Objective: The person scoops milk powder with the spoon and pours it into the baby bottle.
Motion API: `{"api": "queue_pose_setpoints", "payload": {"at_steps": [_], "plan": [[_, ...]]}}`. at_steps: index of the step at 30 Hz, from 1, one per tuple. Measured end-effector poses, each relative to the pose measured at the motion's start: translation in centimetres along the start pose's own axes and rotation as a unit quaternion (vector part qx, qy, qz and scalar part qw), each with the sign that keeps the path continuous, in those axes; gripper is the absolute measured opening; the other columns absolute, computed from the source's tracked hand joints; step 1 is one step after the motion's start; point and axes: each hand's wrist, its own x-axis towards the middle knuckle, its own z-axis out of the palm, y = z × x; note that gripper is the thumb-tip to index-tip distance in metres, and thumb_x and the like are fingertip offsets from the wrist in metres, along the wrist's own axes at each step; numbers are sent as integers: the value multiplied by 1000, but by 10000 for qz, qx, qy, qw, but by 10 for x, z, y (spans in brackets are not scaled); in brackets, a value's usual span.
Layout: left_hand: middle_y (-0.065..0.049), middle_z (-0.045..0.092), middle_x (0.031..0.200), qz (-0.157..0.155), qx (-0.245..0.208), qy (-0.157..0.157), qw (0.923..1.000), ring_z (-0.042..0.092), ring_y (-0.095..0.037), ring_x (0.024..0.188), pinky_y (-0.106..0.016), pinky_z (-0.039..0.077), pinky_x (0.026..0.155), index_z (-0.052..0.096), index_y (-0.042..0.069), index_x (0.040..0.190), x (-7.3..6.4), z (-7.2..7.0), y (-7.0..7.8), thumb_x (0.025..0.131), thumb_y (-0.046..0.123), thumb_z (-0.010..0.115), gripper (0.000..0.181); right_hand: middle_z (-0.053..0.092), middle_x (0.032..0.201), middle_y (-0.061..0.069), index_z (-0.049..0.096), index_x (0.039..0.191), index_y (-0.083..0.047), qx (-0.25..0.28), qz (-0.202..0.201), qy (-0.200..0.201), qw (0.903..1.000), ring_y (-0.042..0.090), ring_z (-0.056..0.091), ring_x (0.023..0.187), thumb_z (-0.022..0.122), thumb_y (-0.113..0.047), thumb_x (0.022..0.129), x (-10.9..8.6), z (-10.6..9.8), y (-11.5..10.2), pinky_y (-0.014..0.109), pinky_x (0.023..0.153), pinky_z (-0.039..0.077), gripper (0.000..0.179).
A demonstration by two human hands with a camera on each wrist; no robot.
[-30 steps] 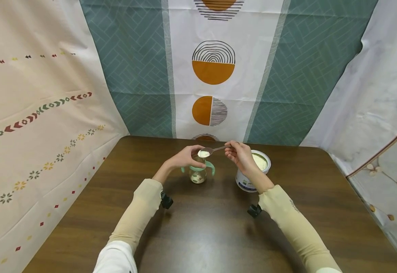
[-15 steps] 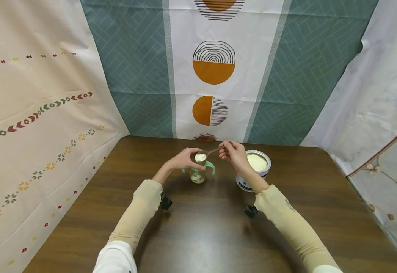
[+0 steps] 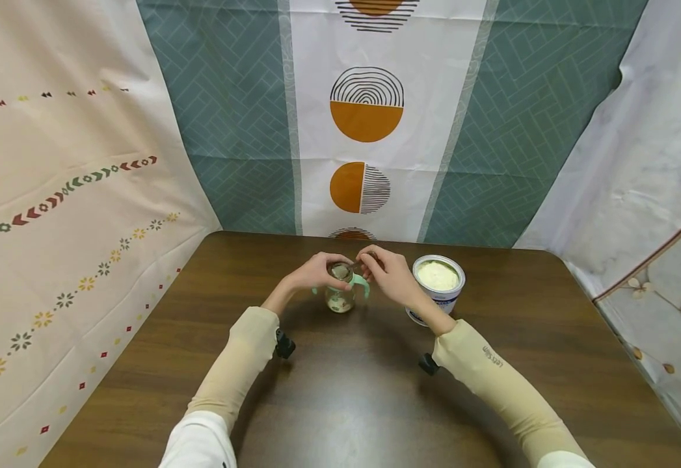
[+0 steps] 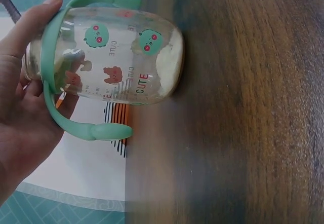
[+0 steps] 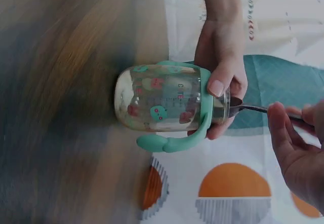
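Observation:
A clear baby bottle [image 4: 121,57] with green side handles and printed cartoon faces stands on the table, cream-coloured powder [image 4: 170,64] at its bottom. My left hand [image 3: 317,273] grips it round the neck, thumb on the near side in the right wrist view. With my right hand [image 3: 388,276] I pinch the handle of a spoon [image 5: 253,108]; its bowl is down in the bottle's mouth. How much powder is on the spoon cannot be made out. To the right of the bottle, partly behind my right wrist, stands an open tin [image 3: 445,300] of pale powder.
The brown wooden table [image 3: 317,403] runs back to a patterned cloth [image 3: 235,130]. More cloth hangs at the left and right sides. Both forearms wear beige sleeves with a small black camera at each wrist.
My right hand has moved left and slightly down, taking the heaped spoon from above the bottle into its mouth. More of the tin shows. My left hand stays on the bottle.

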Motion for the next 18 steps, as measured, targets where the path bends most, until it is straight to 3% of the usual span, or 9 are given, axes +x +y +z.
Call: {"api": "queue_pose_setpoints", "payload": {"at_steps": [3, 6, 8, 11, 18], "plan": [[-5, 68, 116, 97, -53, -14, 9999, 63, -16, 99, -31, 54, 85, 63, 12, 124, 0, 0, -1, 79, 23, 81, 49, 64, 88, 13, 64, 107, -1, -706, -1019, -271, 9919, 20, 63, 69, 51, -10, 100, -4, 3, 0, 26, 62, 55, 17], [-5, 68, 117, 178, -147, -26, 9997, 63, -16, 100, -30, 54, 87, 65, 12, 122, 1, -1, -2, 79, 20, 81, 47, 62, 92, 11, 65, 106, -2, -1268, -2067, -406, 9693, 16, 61, 70, 57, -1, 95, -6, 7, 3, 19, 62, 52, 14], [-6, 68, 116, 199, -194, -23, 9996, 63, -16, 99, -30, 54, 86, 65, 11, 121, 2, -1, -1, 79, 17, 80, 45, 60, 93, 9, 66, 106, -2, -1470, -2538, -402, 9552, 14, 60, 71, 60, 2, 92, -7, 8, 3, 18, 62, 51, 15], [-6, 68, 117, 212, -206, -19, 9996, 63, -16, 97, -30, 54, 84, 65, 11, 121, 3, -1, -1, 79, 16, 80, 45, 59, 94, 8, 67, 105, -2, -1559, -2804, -349, 9465, 12, 60, 74, 63, 3, 90, -8, 9, 4, 18, 63, 51, 17], [-6, 68, 115, 196, -194, -32, 9996, 63, -16, 96, -29, 54, 83, 66, 12, 120, 1, 0, -3, 79, 17, 80, 43, 61, 96, 7, 67, 104, -3, -1498, -2685, -408, 9507, 13, 62, 79, 64, 3, 88, -11, 8, 4, 19, 65, 52, 17]]}}
